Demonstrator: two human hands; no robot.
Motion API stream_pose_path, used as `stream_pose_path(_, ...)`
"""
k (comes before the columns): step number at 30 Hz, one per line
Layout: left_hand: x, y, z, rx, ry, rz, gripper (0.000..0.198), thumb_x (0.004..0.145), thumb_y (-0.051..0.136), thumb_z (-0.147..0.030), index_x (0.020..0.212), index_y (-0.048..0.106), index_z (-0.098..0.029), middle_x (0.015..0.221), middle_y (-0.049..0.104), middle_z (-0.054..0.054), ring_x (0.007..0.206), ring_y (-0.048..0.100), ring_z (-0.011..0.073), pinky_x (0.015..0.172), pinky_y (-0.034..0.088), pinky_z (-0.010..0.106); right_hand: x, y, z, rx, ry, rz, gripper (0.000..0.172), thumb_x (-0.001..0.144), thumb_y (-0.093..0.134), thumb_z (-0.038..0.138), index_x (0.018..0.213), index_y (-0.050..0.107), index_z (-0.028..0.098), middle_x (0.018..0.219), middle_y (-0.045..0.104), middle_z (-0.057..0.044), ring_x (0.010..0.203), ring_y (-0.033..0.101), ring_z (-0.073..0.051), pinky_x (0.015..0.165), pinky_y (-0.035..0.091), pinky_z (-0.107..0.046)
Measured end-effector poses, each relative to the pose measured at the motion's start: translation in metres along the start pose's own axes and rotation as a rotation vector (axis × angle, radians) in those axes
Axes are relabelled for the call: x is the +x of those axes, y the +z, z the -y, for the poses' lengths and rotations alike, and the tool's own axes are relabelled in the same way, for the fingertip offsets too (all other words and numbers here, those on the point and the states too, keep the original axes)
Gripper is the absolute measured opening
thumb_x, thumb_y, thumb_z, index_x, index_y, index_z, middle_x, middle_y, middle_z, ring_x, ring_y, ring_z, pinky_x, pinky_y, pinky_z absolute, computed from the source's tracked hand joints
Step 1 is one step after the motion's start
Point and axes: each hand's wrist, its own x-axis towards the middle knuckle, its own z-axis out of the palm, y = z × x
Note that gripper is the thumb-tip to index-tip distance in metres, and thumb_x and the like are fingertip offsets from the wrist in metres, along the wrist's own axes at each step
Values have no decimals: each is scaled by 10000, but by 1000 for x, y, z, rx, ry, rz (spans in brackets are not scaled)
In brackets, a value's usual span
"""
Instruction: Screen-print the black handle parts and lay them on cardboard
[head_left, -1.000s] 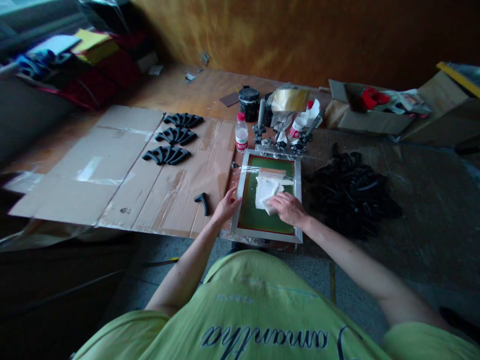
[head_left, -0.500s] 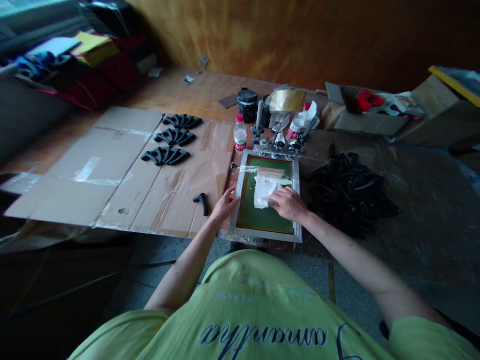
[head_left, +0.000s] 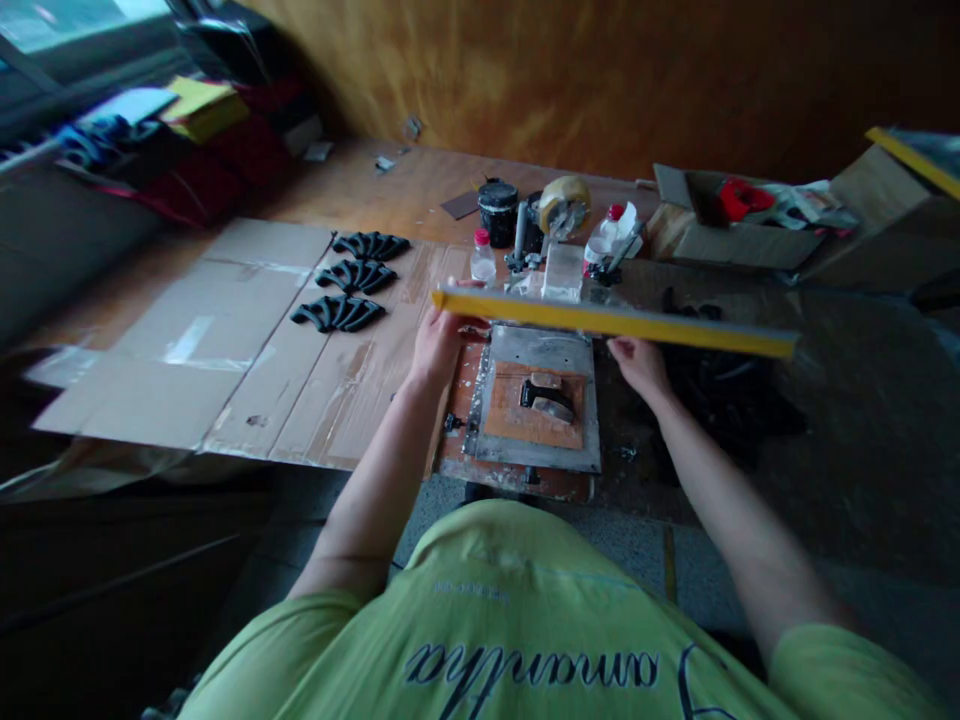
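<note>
The screen frame (head_left: 675, 328) is tilted up on its far hinge and shows edge-on as a long yellow bar. My left hand (head_left: 437, 340) grips its left end. My right hand (head_left: 636, 364) is under its near edge with fingers curled against it. Below lies a metal base plate (head_left: 534, 346) with an orange pad (head_left: 517, 420). A black curved part (head_left: 546, 397) sits on the pad, with a pale patch on its top. The white cloth is out of sight.
Three rows of black curved parts (head_left: 341, 313) lie on the flattened cardboard (head_left: 225, 340) to the left. A dark pile of the same parts (head_left: 720, 390) sits to the right. Behind the plate stand a small bottle (head_left: 482, 256), a black jar (head_left: 497, 205), a tape roll (head_left: 564, 206) and an open cardboard box (head_left: 720, 240).
The screen frame lay flat with my right hand wiping it with a white cloth. Now both hands have swung it up, uncovering the plate and the black part. The loose part on the cardboard is hidden by my left arm.
</note>
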Motion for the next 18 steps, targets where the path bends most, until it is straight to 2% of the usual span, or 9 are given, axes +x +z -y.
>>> stream_pose_path(3, 23, 11, -19, 16, 7, -6, 616, 902, 357, -693, 1176, 595, -196, 791, 684, 48, 733, 658, 134, 599, 499, 223, -43, 44, 12, -151, -128, 229, 292, 845, 648, 465, 857, 651, 173, 938, 667, -103, 919, 597, -231, 820, 458, -346)
stream_pose_path(6, 17, 16, -13, 9, -29, -86, 633, 893, 347, -712, 1197, 571, -204, 794, 701, 47, 728, 666, 125, 584, 496, 201, -66, 67, 36, -342, -183, 356, 223, 889, 613, 381, 899, 630, 160, 1028, 654, -147, 1039, 565, -273, 860, 434, -362)
stream_pose_path(7, 6, 18, -5, 18, -84, -79, 642, 883, 356, -720, 1187, 576, -199, 796, 707, 54, 723, 671, 130, 573, 494, 199, -68, 69, 44, -361, -151, 368, 199, 917, 573, 345, 924, 620, 152, 1015, 656, -152, 1025, 570, -270, 847, 433, -355)
stream_pose_path(9, -27, 23, 19, 63, -288, 40, 671, 842, 412, -746, 1140, 601, -176, 789, 718, 82, 706, 681, 159, 535, 490, 211, -72, 69, 61, -340, -52, 348, 197, 964, 486, 308, 977, 593, 144, 965, 664, -143, 959, 589, -251, 806, 435, -335)
stream_pose_path(11, -66, 32, 46, 119, -602, 304, 708, 757, 529, -768, 1103, 624, -158, 819, 731, 124, 716, 697, 214, 505, 498, 246, -77, 68, 79, -274, -7, 268, 215, 987, 434, 316, 998, 574, 154, 940, 663, -128, 931, 591, -242, 791, 439, -330)
stream_pose_path(12, -83, 37, 58, 93, -683, 352, 709, 743, 546, -769, 1119, 617, -171, 894, 736, 137, 764, 706, 234, 517, 512, 261, -81, 68, 87, -230, -43, 233, 216, 990, 425, 321, 990, 572, 163, 939, 661, -123, 938, 587, -242, 800, 441, -334)
stream_pose_path(15, -110, 40, 85, -76, -727, 248, 648, 770, 523, -751, 1041, 611, -169, 1052, 715, 150, 877, 705, 241, 608, 554, 297, -92, 69, 100, -55, -360, 254, 193, 984, 422, 265, 955, 599, 194, 958, 663, -99, 983, 577, -227, 859, 449, -336)
stream_pose_path(17, -106, 22, 96, -63, -694, 103, 598, 786, 516, -725, 945, 591, -154, 989, 716, 141, 794, 703, 212, 609, 546, 291, -90, 63, 83, 11, -521, 281, 226, 959, 414, 170, 999, 633, 209, 1022, 674, -87, 1025, 574, -212, 908, 450, -341)
stream_pose_path(18, -99, 6, 101, 1, -677, 21, 574, 796, 508, -710, 921, 574, -154, 918, 715, 126, 720, 692, 194, 590, 535, 283, -86, 57, 66, -1, -538, 272, 276, 934, 410, 121, 1040, 647, 215, 1068, 677, -85, 1055, 569, -213, 933, 448, -352)
